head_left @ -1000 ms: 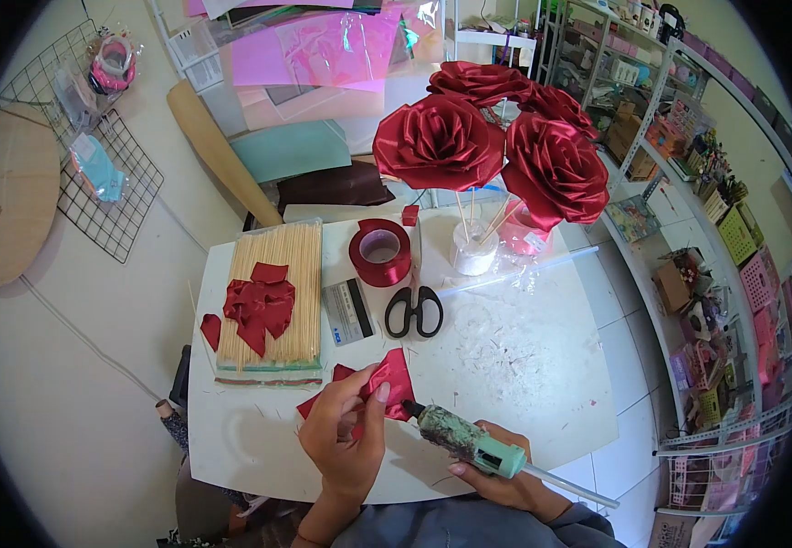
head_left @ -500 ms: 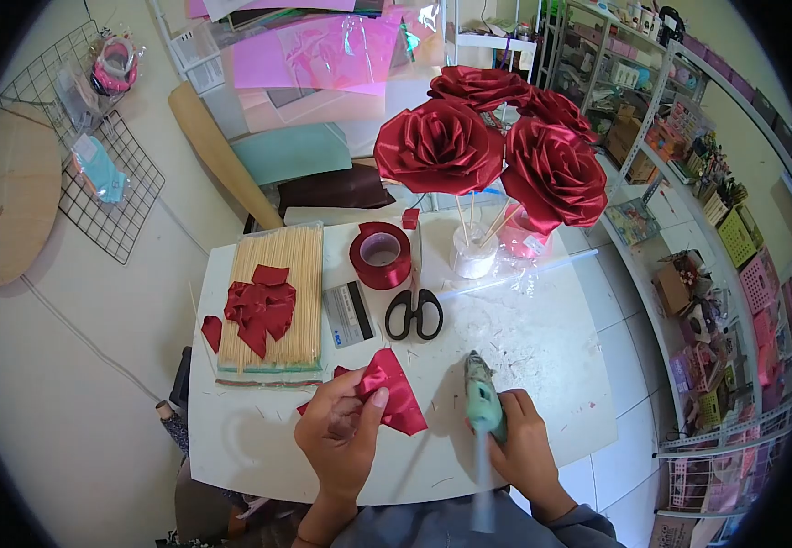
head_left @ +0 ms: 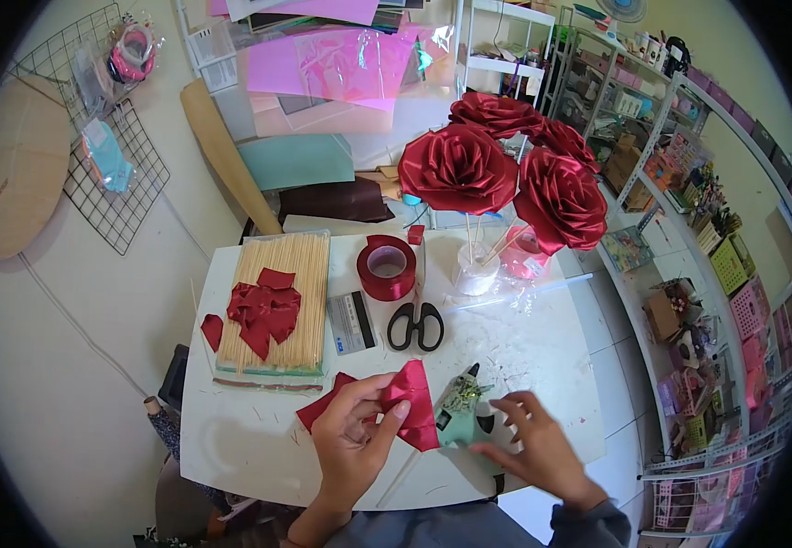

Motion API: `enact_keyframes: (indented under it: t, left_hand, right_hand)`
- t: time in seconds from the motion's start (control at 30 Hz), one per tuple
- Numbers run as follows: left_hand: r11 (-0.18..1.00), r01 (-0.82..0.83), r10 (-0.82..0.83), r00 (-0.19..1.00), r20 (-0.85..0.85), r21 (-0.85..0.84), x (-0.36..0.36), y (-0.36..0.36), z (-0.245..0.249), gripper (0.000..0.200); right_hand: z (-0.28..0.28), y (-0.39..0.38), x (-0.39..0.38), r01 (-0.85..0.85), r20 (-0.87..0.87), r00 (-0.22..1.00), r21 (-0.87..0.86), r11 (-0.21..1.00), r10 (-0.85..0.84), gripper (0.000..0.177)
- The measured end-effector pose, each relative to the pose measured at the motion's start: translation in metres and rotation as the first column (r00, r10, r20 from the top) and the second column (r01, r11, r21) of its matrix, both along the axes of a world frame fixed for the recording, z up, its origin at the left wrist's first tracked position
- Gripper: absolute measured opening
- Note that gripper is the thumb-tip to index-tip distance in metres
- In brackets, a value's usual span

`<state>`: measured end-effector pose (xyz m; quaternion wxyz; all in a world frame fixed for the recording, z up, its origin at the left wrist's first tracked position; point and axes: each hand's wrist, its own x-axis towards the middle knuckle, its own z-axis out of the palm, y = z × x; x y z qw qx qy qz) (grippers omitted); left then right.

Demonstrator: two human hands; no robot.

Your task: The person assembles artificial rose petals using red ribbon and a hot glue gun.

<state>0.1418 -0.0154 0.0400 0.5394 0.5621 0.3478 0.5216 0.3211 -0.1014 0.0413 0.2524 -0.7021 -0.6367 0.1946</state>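
My left hand [head_left: 350,447] is closed in a pinch on a piece of shiny red satin ribbon [head_left: 419,411], held up over the near part of the table. Behind that hand, more red ribbon [head_left: 321,404] shows on the tabletop. A mint-green glue gun [head_left: 455,429] lies on its side just right of the held ribbon, its dark nozzle pointing away from me and a clear glue stick trailing toward me. Close to the glue gun's right side, my right hand [head_left: 537,447] has its fingers spread and holds nothing.
Black-handled scissors [head_left: 416,327], a ribbon roll [head_left: 386,267] and a card [head_left: 351,322] lie beyond my hands. Red ribbon petals [head_left: 264,315] rest on a pack of wooden sticks [head_left: 309,274]. Large red ribbon roses [head_left: 460,169] stand in a white holder [head_left: 476,269]. Shelves [head_left: 679,274] line the right.
My right hand has let go of the glue gun, which now lies on the table nearer the ribbon. The left hand keeps its pinch, with the ribbon turned more upright.
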Motion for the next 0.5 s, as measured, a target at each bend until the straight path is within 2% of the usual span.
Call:
enact_keyframes:
  t: [0.03,0.07,0.17,0.2,0.23,0.33,0.43,0.5]
  left_hand:
    - [1.0,0.027,-0.027,1.0,0.0,-0.006,0.001,0.0,-0.002,0.027]
    - [0.998,0.057,-0.057,0.998,0.0,-0.011,0.001,-0.001,-0.003,0.027]
    - [0.992,0.127,-0.127,0.992,0.024,-0.008,0.006,-0.004,-0.003,0.025]
    - [0.988,0.147,-0.149,0.988,-0.033,-0.046,0.005,-0.005,-0.003,0.026]
    - [0.988,0.148,-0.15,0.988,-0.034,-0.041,0.006,-0.005,-0.003,0.026]
    - [0.973,0.221,-0.224,0.974,-0.044,-0.063,0.007,-0.005,-0.004,0.026]
    - [0.961,0.259,-0.268,0.959,-0.093,-0.095,0.009,-0.007,-0.005,0.026]
    - [0.957,0.275,-0.284,0.953,-0.108,-0.089,0.01,-0.008,-0.005,0.026]
  right_hand:
    - [0.012,0.004,0.006,-0.017,-0.116,0.993,-0.03,0.999,0.013,0.044]
    - [0.021,0.009,0.008,-0.014,-0.179,0.983,0.103,0.995,0.033,0.035]
    - [0.035,0.036,0.016,-0.145,-0.27,0.931,0.346,0.927,0.246,0.03]
    - [0.036,0.044,0.014,-0.15,-0.326,0.905,0.353,0.924,0.272,0.029]
    - [0.033,0.048,0.014,-0.149,-0.326,0.905,0.358,0.922,0.272,0.029]
    - [0.025,0.056,0.008,-0.186,-0.514,0.798,0.286,0.94,0.314,0.025]
    - [0.021,0.054,0.003,-0.161,-0.573,0.776,0.223,0.962,0.263,0.02]
    - [0.014,0.055,0.005,-0.148,-0.569,0.776,0.256,0.955,0.273,0.018]
